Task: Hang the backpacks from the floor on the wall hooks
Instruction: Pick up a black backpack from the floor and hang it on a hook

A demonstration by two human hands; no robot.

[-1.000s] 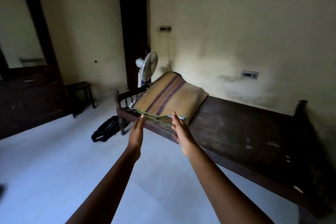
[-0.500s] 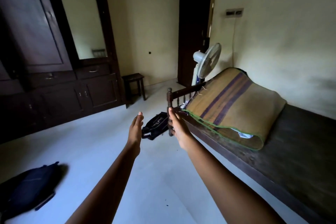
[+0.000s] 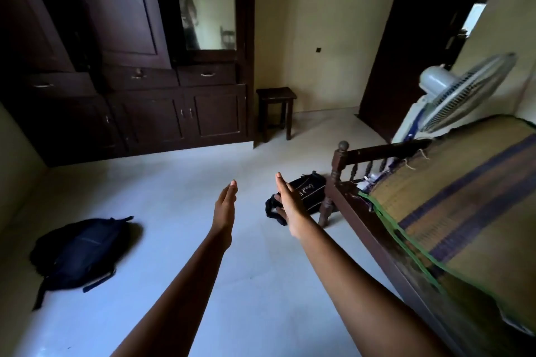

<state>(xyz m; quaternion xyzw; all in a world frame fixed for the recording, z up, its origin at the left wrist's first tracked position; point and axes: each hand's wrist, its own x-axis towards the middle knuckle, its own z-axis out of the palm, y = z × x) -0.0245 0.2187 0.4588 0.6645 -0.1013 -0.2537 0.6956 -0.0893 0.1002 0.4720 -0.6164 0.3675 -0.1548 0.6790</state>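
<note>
Hands, pair: fingers straight and together, holding nothing.
Left hand [image 3: 224, 211] and right hand [image 3: 290, 206] outstretched edge-on above floor [image 3: 203, 284]; two backpacks [image 3: 78, 252] [image 3: 301, 194] lying beyond.

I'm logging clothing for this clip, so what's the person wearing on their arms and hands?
Nothing visible. The left forearm and right forearm are bare to the frame's edge, with no sleeves in view. The left hand and right hand carry no gloves, rings, watch or bracelets.

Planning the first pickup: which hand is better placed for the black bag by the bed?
Likely right: the right hand, open, overlaps the black bag in view; the left hand is over floor.
</note>
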